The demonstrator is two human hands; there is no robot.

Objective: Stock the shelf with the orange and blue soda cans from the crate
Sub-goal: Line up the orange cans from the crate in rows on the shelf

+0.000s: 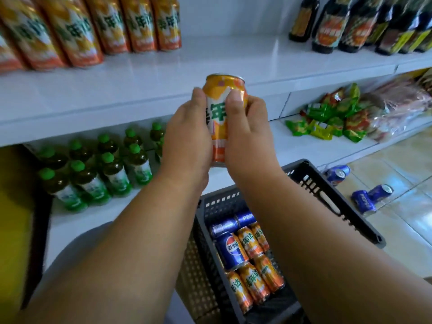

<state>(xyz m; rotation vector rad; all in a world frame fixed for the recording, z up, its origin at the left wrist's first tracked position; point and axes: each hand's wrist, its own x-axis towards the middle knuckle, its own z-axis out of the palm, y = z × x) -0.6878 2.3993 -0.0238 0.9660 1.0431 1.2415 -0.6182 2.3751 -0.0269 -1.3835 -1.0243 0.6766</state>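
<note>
Fingers hidden behind the glossy orange soda can (pixel 221 118); your left hand (pixel 187 139) and right hand (pixel 249 136) grip it, thumbs wrapped round. Perforated grey crate (pixel 332 197) half cut off below.

The light was bright, soft daylight, strongest at the lower right, where the floor tiles (pixel 397 160) carried pale glare. The white shelf (pixel 140 90) looked slightly washed out, and shadows were faint, deepest inside the crate (pixel 327 183). Motion blur smeared the orange cans (pixel 70 31) and dark bottles (pixel 362 24) along the top, and wide-angle distortion bent the shelf edges and stretched the forearms.
</note>
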